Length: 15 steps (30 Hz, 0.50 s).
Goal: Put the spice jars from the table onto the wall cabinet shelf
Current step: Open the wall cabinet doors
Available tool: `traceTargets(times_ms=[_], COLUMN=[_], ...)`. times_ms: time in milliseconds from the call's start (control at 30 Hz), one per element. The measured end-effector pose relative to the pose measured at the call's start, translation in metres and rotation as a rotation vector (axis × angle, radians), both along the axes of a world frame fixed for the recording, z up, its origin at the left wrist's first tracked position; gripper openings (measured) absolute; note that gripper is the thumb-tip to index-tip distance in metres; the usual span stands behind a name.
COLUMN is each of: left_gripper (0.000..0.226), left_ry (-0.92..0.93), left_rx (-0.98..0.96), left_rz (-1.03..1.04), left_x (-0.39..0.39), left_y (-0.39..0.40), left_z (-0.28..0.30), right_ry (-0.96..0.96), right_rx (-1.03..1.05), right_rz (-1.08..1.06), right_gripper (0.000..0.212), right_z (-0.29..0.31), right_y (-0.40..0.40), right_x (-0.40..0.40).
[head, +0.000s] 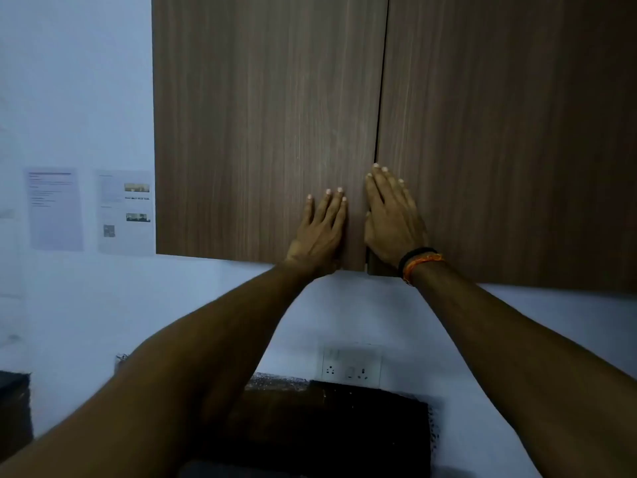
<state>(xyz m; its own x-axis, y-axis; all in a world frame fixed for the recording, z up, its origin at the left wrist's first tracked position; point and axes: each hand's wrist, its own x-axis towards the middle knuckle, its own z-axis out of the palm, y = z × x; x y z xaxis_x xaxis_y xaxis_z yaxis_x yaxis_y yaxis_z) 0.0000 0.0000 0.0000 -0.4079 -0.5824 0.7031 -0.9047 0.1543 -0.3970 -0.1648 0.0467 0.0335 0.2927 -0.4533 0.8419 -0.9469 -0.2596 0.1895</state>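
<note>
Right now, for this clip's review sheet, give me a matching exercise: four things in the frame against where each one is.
Things:
1. left hand
2. right hand
3. wall socket
4. paper sheets

Places:
A. on the wall left of the cabinet
B. flat on the left cabinet door
C. flat on the right cabinet door, beside the gap
D. on the wall below the cabinet, between the forearms

Pairs: 1-B, 2-C, 3-D, 4-A

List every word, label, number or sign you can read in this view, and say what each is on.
None can be read.
Left paper sheet on the wall: lines of print, too blurred.
Right paper sheet on the wall: small pictures and print, too blurred.
Socket plate: no legible marking.
Cabinet doors: no text.
</note>
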Motion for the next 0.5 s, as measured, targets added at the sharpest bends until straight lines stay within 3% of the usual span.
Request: traceTargets(times_ms=[200, 500], left_gripper=[0.153, 0.149], left_ry=[-0.089, -0.136], left_rx=[0.046, -0.043], left_rz=[0.040, 0.163], left_x=[-0.018, -0.033], left_y=[-0.003, 0.002], left_z=[-0.001, -0.002], right_ry=[-0.100, -0.096], right_rx=[0.010, -0.046], right_rz=[0.047, 0.127], right_gripper=[0.067, 0.065], right_z=[0.007, 0.009], right_y=[-0.004, -0.005], right_x=[-0.004, -0.024])
